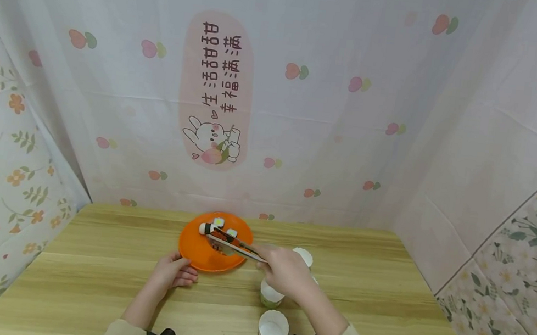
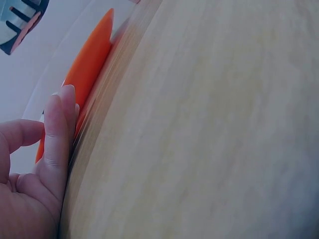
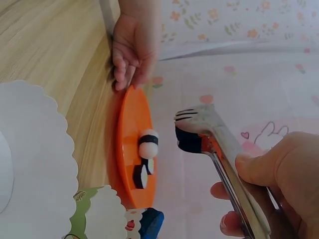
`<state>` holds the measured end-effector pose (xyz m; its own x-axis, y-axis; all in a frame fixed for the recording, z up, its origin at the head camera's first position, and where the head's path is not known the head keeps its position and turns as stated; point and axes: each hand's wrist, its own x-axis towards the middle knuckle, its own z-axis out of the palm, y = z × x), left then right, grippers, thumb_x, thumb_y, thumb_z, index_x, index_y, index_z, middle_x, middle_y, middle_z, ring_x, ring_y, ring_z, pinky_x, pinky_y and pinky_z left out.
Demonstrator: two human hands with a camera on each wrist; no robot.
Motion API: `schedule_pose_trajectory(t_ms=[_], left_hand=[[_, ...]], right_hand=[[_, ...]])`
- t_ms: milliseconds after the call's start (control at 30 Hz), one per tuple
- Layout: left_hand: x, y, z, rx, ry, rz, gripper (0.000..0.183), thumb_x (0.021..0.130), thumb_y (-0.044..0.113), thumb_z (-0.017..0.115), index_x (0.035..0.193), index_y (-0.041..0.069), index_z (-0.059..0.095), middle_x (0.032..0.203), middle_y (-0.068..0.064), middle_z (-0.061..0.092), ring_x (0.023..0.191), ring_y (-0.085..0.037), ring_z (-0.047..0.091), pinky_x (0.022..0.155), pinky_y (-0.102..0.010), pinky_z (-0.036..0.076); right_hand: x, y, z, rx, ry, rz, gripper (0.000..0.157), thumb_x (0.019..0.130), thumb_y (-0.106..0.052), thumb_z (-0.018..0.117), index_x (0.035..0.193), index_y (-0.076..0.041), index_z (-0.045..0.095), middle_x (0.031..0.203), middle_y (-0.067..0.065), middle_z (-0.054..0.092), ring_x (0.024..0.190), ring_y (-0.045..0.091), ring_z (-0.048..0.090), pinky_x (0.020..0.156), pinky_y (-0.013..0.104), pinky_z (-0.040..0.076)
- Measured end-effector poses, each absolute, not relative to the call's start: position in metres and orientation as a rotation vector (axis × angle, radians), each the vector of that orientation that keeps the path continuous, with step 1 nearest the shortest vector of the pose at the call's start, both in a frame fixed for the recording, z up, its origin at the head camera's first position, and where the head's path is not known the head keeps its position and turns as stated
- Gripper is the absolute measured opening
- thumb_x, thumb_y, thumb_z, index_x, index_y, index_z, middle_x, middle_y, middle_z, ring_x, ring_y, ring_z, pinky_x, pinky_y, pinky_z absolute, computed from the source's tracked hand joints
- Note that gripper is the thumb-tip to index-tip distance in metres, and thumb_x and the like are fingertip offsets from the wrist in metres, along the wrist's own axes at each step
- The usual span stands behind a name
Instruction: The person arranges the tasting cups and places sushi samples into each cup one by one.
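My left hand (image 1: 169, 272) pinches the near left rim of an orange plate (image 1: 194, 247), thumb on top and fingers at its edge. On the plate lie a white toy sushi piece with a black band (image 3: 148, 144) and two small dark-wrapped sushi rolls, one (image 3: 141, 177) in front of the other. My right hand (image 1: 287, 269) grips metal tongs (image 3: 227, 174) over the plate. Between the tong tips is a black and orange-red sushi piece (image 3: 189, 140), partly hidden by the upper tip. In the right wrist view it appears apart from the plate.
Several scalloped paper cups stand right of the plate, among them a near cup (image 1: 273, 331), a middle cup (image 1: 271, 295) and a far cup (image 1: 302, 256); my right arm partly covers them. A patterned curtain (image 1: 301, 138) hangs behind the wooden table (image 1: 104, 259).
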<state>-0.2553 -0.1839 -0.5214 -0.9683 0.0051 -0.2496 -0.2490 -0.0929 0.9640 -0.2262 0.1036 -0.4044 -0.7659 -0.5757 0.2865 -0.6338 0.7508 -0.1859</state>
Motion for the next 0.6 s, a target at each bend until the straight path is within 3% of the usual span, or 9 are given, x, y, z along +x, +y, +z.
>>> schedule_pose_trajectory(t_ms=[133,367,600], left_hand=[[-0.255,-0.184,-0.521,-0.277,1.992,2.182,0.027,0.099,0.006,0.044,0.121,-0.010,0.041,0.073,-0.013,0.065,0.062,-0.022,0.067,0.056,-0.031,0.057],[-0.256,-0.184,-0.521,-0.277,1.989,2.183,0.028,0.099,0.006,0.045,0.122,-0.011,0.042,0.072,-0.013,0.065,0.061,-0.022,0.067,0.056,-0.032,0.057],[-0.255,-0.184,-0.520,-0.281,1.982,2.186,0.030,0.099,0.006,0.045,0.124,-0.011,0.040,0.073,-0.013,0.065,0.061,-0.022,0.067,0.057,-0.031,0.057]], right_hand=[[-0.223,0.110,-0.403,0.955,-2.719,0.463,0.035,0.090,-0.018,0.068,0.125,-0.015,0.063,0.089,-0.004,0.068,0.054,0.006,0.044,0.041,0.021,0.033],[-0.215,0.121,-0.403,0.960,-2.691,0.488,0.038,0.089,-0.019,0.068,0.126,-0.015,0.061,0.077,-0.007,0.066,0.046,0.003,0.039,0.039,0.019,0.031],[-0.208,0.133,-0.403,0.914,-2.699,0.499,0.044,0.087,-0.010,0.070,0.130,-0.011,0.060,0.094,0.002,0.071,0.055,0.006,0.045,0.043,0.020,0.034]])
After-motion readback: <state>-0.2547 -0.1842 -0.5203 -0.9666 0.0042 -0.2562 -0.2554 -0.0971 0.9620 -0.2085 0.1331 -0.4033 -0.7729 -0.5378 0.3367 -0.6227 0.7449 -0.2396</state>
